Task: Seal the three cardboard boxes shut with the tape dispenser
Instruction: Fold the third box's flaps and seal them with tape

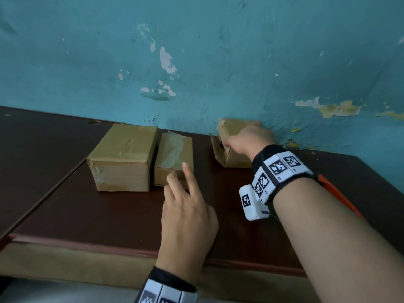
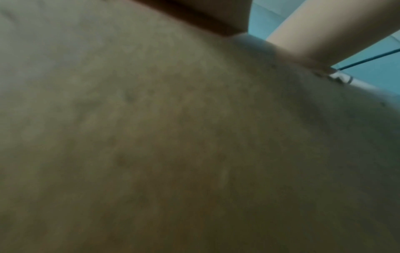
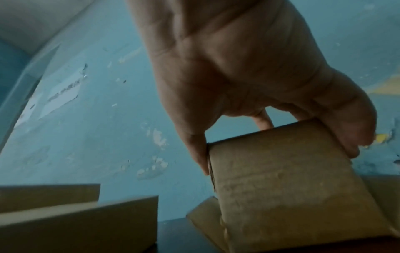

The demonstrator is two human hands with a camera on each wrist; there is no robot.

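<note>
— Boxes first: where do the three sit, and which way do they run?

— All on the dark brown table (image 1: 122,217), toward the peeling teal wall (image 1: 218,51). The big left box (image 1: 123,156) lies flat with its long axis running from the near edge back to the wall. The middle box (image 1: 173,159), lower and narrower, stands touching its right side and runs the same way. The right box (image 1: 231,145) is well apart from them, close to the wall, tipped so its open end faces left.

— What are they made of?

— Plain tan cardboard, matte and a bit dented. The left one has glossy tape along its top seam; the middle one carries wrinkled tape with a loose end at the back. On the right box a side flap (image 1: 216,149) hangs outward.

— And the hands?

— The right hand (image 1: 251,139) clamps the right box from above, thumb on one side face and fingers on the other; the right wrist view shows this too. The left hand (image 1: 188,217) rests on the table, fingers fairly straight, fingertips (image 1: 185,166) by the middle box's near corner, holding nothing. An orange object (image 1: 341,193) peeks out behind the right forearm; I cannot tell what it is.

— The left wrist view?

— Mostly a blurred tan surface.
</note>
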